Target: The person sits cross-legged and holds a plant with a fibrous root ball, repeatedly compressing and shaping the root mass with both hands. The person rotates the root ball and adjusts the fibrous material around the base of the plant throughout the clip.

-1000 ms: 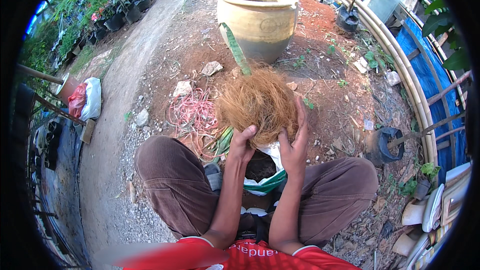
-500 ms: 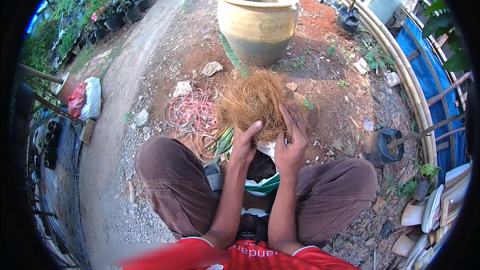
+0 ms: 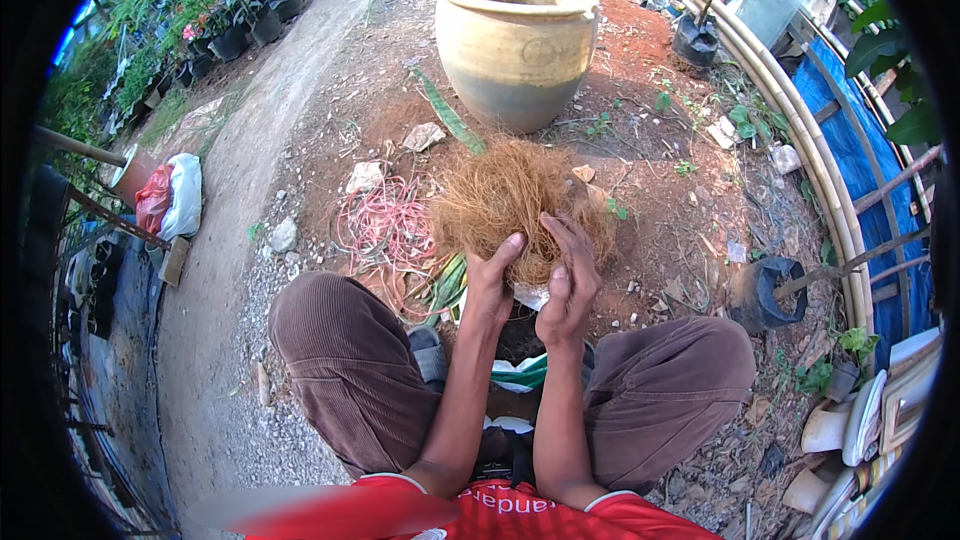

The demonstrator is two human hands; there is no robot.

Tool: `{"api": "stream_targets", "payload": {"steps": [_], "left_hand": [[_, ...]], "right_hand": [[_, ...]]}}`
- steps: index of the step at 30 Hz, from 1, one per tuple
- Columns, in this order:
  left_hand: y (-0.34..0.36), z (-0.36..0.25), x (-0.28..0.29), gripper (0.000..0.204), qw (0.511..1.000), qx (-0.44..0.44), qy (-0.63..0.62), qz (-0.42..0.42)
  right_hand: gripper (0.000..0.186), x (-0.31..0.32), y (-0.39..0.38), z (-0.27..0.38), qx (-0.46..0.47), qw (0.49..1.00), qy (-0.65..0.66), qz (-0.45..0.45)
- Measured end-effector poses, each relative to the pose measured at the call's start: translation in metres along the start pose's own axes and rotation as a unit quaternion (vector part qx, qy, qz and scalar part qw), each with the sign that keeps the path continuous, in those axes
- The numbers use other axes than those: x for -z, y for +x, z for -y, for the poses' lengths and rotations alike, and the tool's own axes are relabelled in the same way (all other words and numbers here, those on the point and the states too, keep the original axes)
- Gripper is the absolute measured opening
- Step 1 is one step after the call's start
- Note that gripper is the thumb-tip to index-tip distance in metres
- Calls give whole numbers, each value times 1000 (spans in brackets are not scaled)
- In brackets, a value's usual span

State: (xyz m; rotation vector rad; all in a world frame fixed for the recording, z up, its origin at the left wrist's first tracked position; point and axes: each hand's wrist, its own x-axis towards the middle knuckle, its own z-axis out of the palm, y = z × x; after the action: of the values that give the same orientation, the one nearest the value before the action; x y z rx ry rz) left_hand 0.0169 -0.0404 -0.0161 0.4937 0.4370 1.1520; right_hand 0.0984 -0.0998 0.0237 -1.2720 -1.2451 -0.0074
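Note:
A loose, fluffy bundle of brown coconut fibre point(image 3: 500, 185) is between my hands, above the ground in front of my knees. My left hand point(image 3: 488, 285) grips its lower left side, thumb up and the other fingers hidden beneath the fibre. My right hand point(image 3: 568, 285) cups the lower right side, fingers close together against the strands. A long green mottled leaf point(image 3: 448, 112) sticks out beyond the fibre toward the upper left; its lower end is hidden there. Below my hands, between my legs, an opened white and green sack point(image 3: 522, 376) holds dark soil point(image 3: 518, 335).
Beyond the fibre stands a large cream glazed pot point(image 3: 515, 50). To the left lie tangled pink twine point(image 3: 385, 230), more striped leaves point(image 3: 447, 288) and stones point(image 3: 365, 177). A black plant bag point(image 3: 768, 292) and a bamboo fence point(image 3: 835, 190) are on the right.
My right hand has shifted slightly left and turned inward on the fibre. The bundle looks more spread out, and the leaf's far end has swung left.

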Motion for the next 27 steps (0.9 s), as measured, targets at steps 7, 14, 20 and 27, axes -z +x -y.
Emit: {"api": "stream_targets", "payload": {"steps": [7,14,20,27], "left_hand": [[-1,4,5,65,998,27,40,42],[-4,15,-1,68,994,52,42,81],[-6,14,-7,64,995,56,41,73],[-8,10,-13,53,988,105,-114,10]], "right_hand": [[36,-9,-7,-9,22,994,-85,-63],[33,-5,-14,-13,-31,983,-107,-148],[48,-4,-6,-6,16,986,-105,-128],[48,0,-4,-3,-15,969,-56,-238]]}}
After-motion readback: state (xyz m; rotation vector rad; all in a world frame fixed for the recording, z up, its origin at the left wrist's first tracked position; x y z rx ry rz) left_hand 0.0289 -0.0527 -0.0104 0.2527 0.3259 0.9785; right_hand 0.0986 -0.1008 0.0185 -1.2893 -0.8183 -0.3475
